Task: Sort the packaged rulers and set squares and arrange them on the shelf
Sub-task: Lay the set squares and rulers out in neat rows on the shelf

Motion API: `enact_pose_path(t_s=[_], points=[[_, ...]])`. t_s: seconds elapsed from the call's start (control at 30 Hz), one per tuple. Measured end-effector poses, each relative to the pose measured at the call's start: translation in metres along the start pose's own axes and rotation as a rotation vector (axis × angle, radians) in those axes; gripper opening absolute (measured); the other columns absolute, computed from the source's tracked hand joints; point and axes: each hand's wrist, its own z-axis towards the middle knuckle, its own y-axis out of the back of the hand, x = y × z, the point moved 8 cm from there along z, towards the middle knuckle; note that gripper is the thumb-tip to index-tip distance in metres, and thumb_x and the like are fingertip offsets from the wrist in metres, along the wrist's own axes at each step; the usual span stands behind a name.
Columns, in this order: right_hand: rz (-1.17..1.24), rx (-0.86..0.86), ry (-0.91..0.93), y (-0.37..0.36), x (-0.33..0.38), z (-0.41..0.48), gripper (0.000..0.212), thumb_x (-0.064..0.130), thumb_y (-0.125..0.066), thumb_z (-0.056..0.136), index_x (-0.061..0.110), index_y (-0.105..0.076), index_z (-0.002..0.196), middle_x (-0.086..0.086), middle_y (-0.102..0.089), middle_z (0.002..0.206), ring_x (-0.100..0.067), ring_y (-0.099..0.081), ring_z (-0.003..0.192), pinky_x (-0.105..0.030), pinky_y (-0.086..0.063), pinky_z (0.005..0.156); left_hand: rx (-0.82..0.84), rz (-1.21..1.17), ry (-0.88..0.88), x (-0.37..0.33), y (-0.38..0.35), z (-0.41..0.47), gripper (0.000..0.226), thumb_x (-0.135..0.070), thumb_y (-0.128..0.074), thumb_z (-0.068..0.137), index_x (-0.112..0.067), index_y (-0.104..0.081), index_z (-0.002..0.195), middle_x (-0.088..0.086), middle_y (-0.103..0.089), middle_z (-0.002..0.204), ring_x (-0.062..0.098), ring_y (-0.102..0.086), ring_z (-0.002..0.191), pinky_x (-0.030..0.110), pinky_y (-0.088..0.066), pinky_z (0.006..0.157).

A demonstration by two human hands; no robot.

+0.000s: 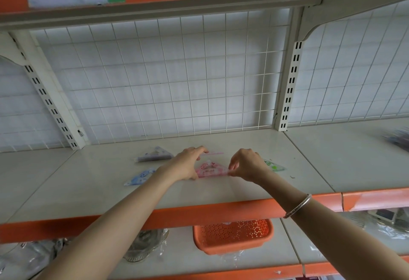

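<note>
A pink packaged set square (209, 169) lies flat in the middle of the white shelf (221, 193). My left hand (188, 164) holds its left side, fingers curled over the far edge. My right hand (247, 165) pinches its right corner. A purple packaged set square (155, 154) lies to the left further back. A blue packaged set square (140, 176) lies at the front left. A green packaged set square (273, 165) peeks out behind my right hand. A thin pink ruler (214, 153) shows behind my left fingers.
A wire grid backs the shelf. An orange perforated basket (232, 236) sits on the shelf below, beside a wrapped glass dish (146, 244). Blurred packaged items (398, 138) lie at the far right. An upper shelf with labels hangs overhead.
</note>
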Motion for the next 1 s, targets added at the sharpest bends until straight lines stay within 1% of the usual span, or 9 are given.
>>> enact_pose_path(t_s=[0.1, 0.2, 0.3, 0.37, 0.53, 0.7, 0.77, 0.83, 1.0], points=[[0.004, 0.000, -0.001, 0.001, 0.000, -0.001, 0.016, 0.034, -0.072, 0.077, 0.022, -0.073, 0.087, 0.004, -0.073, 0.090, -0.016, -0.066, 0.091, -0.031, -0.046, 0.089, -0.005, 0.001, -0.004, 0.001, 0.001, 0.000, 0.082, -0.006, -0.076, 0.072, -0.027, -0.037, 0.140, 0.004, -0.048, 0.129, 0.019, -0.056, 0.094, 0.025, -0.044, 0.074], [0.034, -0.026, -0.012, 0.007, -0.002, 0.000, 0.027, 0.042, -0.072, 0.077, 0.021, -0.071, 0.095, 0.006, -0.072, 0.094, -0.014, -0.065, 0.091, -0.031, -0.046, 0.087, -0.006, 0.009, -0.018, 0.002, 0.005, -0.002, 0.079, -0.024, -0.080, 0.074, -0.028, -0.038, 0.140, 0.002, -0.047, 0.131, 0.020, -0.056, 0.105, 0.028, -0.044, 0.084], [0.056, -0.056, -0.020, 0.015, 0.000, 0.005, 0.031, 0.046, -0.067, 0.082, 0.018, -0.071, 0.095, 0.003, -0.071, 0.097, -0.017, -0.065, 0.091, -0.032, -0.048, 0.083, -0.040, 0.023, -0.018, 0.002, 0.014, -0.004, 0.069, -0.047, -0.072, 0.078, -0.029, -0.042, 0.138, -0.002, -0.048, 0.131, 0.017, -0.053, 0.112, 0.029, -0.041, 0.088], [0.066, -0.080, -0.026, 0.021, 0.004, 0.009, 0.031, 0.045, -0.062, 0.086, 0.016, -0.071, 0.094, -0.001, -0.071, 0.100, -0.020, -0.064, 0.093, -0.034, -0.048, 0.085, -0.080, 0.029, -0.012, 0.004, 0.024, -0.003, 0.060, -0.055, -0.064, 0.082, -0.029, -0.047, 0.134, -0.003, -0.050, 0.130, 0.016, -0.051, 0.114, 0.029, -0.040, 0.088], [0.098, -0.123, -0.060, 0.035, 0.015, 0.016, 0.034, 0.043, -0.056, 0.091, 0.013, -0.071, 0.096, -0.006, -0.071, 0.102, -0.025, -0.063, 0.097, -0.035, -0.048, 0.084, -0.191, 0.142, -0.010, 0.023, 0.055, -0.001, 0.045, -0.055, -0.050, 0.091, -0.026, -0.057, 0.125, 0.001, -0.054, 0.130, 0.021, -0.048, 0.119, 0.035, -0.036, 0.098], [0.099, -0.185, -0.125, 0.046, 0.025, 0.021, 0.033, 0.038, -0.057, 0.090, 0.008, -0.071, 0.090, -0.012, -0.071, 0.089, -0.030, -0.063, 0.088, -0.032, -0.046, 0.073, -0.243, 0.146, -0.003, 0.049, 0.078, -0.005, 0.039, -0.054, -0.048, 0.092, -0.027, -0.060, 0.118, -0.001, -0.056, 0.128, 0.020, -0.047, 0.121, 0.036, -0.031, 0.099], [0.097, -0.199, -0.134, 0.048, 0.028, 0.021, 0.026, 0.034, -0.060, 0.088, 0.011, -0.071, 0.090, -0.010, -0.072, 0.091, -0.028, -0.064, 0.089, -0.033, -0.050, 0.077, -0.256, 0.150, -0.013, 0.054, 0.083, -0.007, 0.037, -0.053, -0.049, 0.092, -0.027, -0.060, 0.117, -0.003, -0.057, 0.127, 0.018, -0.049, 0.120, 0.036, -0.032, 0.098], [0.088, -0.209, -0.138, 0.051, 0.029, 0.020, 0.021, 0.032, -0.063, 0.086, 0.014, -0.071, 0.092, -0.008, -0.072, 0.097, -0.026, -0.064, 0.093, -0.036, -0.050, 0.083, -0.263, 0.156, -0.023, 0.057, 0.088, -0.010, 0.036, -0.051, -0.051, 0.092, -0.027, -0.061, 0.116, -0.004, -0.058, 0.125, 0.017, -0.050, 0.118, 0.036, -0.033, 0.098], [0.031, -0.226, -0.133, 0.056, 0.027, 0.017, 0.019, 0.031, -0.065, 0.084, 0.016, -0.070, 0.095, -0.006, -0.070, 0.102, -0.025, -0.062, 0.098, -0.037, -0.049, 0.088, -0.258, 0.183, -0.037, 0.054, 0.094, -0.013, 0.035, -0.050, -0.051, 0.092, -0.026, -0.062, 0.115, -0.003, -0.058, 0.124, 0.019, -0.050, 0.118, 0.035, -0.033, 0.097]])
